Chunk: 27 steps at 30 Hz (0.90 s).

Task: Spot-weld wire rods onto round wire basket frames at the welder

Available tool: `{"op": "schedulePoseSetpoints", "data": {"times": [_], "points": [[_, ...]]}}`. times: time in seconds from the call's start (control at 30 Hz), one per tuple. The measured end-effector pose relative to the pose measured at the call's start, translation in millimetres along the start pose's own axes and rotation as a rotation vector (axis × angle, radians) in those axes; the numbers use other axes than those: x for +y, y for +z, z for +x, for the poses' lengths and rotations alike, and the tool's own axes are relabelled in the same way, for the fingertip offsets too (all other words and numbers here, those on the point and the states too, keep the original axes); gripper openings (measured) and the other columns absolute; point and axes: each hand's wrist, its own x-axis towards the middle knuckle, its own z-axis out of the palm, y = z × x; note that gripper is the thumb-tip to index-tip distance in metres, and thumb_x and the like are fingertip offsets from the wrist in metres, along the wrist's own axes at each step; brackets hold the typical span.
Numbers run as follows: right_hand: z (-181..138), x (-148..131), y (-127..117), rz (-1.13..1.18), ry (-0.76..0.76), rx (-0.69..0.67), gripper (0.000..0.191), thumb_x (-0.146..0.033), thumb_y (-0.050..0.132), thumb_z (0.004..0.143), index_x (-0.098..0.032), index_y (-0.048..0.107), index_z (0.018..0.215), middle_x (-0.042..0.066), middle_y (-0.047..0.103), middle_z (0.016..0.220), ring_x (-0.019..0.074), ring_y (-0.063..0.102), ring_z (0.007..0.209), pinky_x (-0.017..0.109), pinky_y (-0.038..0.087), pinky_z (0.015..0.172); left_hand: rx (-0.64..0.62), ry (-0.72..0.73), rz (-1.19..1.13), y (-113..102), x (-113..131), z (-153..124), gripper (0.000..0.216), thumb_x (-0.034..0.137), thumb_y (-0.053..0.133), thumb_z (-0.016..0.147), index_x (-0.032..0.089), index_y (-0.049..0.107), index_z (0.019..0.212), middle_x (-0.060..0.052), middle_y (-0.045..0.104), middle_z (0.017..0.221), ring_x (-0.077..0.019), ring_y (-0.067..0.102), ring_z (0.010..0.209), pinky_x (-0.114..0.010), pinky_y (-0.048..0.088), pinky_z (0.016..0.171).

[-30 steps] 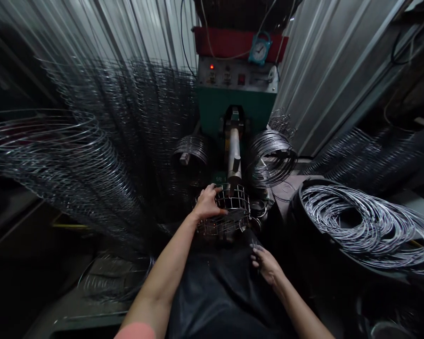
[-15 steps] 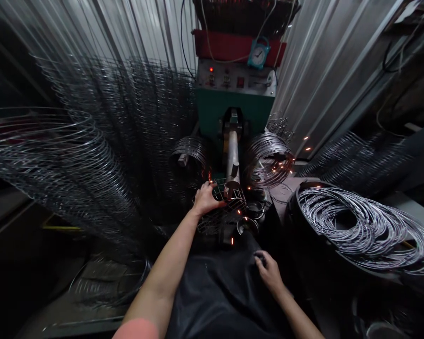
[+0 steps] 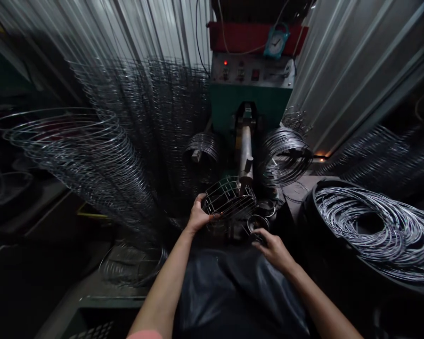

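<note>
My left hand (image 3: 199, 216) is closed on the near left rim of a round wire basket (image 3: 229, 197), with the thumb along its near side. The basket sits tilted around the lower end of a metal arm (image 3: 246, 153) of a green spot-welding machine (image 3: 250, 100). Whether basket and arm touch cannot be seen. To the right, my right hand (image 3: 273, 249) has thumb and forefinger apart, beside a small round metal cup (image 3: 257, 223). I make out nothing between its fingers. Another small ring-shaped metal piece (image 3: 266, 207) lies just behind the cup.
Tall stacks of wire rings (image 3: 88, 160) lean at the left. Two wire coils (image 3: 286, 157) flank the machine's arm. A black tub (image 3: 316, 197) of loose wire rings (image 3: 367, 221) stands at right. A dark apron (image 3: 240, 292) covers my lap; a green crate (image 3: 106, 303) is at lower left.
Flying sparks have nearly gone; a faint glow stays by the wall. My left hand has shifted down the basket's rim. My right hand has moved up towards the cup. The view has swung left.
</note>
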Motion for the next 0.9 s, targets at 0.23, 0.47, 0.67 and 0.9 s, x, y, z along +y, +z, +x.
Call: {"op": "schedulePoseSetpoints", "data": {"times": [0.23, 0.47, 0.67, 0.9], "points": [[58, -74, 0, -0.258, 0.045, -0.397, 0.020, -0.012, 0.052, 0.076, -0.015, 0.070, 0.084, 0.003, 0.069, 0.078, 0.0162, 0.062, 0.076, 0.022, 0.042, 0.068, -0.208, 0.326, 0.324, -17, 38, -38, 0.087, 0.035, 0.080, 0.048, 0.015, 0.044, 0.125, -0.019, 0.034, 0.141, -0.0394, 0.026, 0.133, -0.058, 0.016, 0.109], [52, -46, 24, -0.550, -0.073, -0.118, 0.022, -0.020, 0.053, 0.086, -0.019, 0.069, 0.100, 0.007, 0.068, 0.092, 0.0184, 0.063, 0.085, 0.025, 0.045, 0.074, -0.357, 0.286, 0.460, -13, 78, -36, 0.086, 0.027, 0.074, 0.048, 0.014, 0.044, 0.128, -0.019, 0.033, 0.143, -0.0368, 0.026, 0.134, -0.053, 0.011, 0.112], [39, -33, 6, -0.546, -0.170, -0.197, 0.038, -0.022, 0.058, 0.082, -0.023, 0.059, 0.120, 0.007, 0.063, 0.106, 0.0183, 0.062, 0.090, 0.025, 0.046, 0.074, -0.366, 0.263, 0.454, -5, 84, -28, 0.086, 0.036, 0.076, 0.050, 0.017, 0.044, 0.127, -0.016, 0.034, 0.144, -0.0343, 0.026, 0.134, -0.051, 0.015, 0.112], [48, -33, 5, -0.599, -0.131, -0.153, 0.025, -0.016, 0.057, 0.081, -0.022, 0.067, 0.104, 0.005, 0.065, 0.095, 0.0178, 0.063, 0.082, 0.024, 0.045, 0.069, -0.369, 0.274, 0.434, 2, 82, -18, 0.089, 0.037, 0.078, 0.050, 0.019, 0.042, 0.129, -0.014, 0.033, 0.144, -0.0338, 0.025, 0.135, -0.051, 0.015, 0.112]]}}
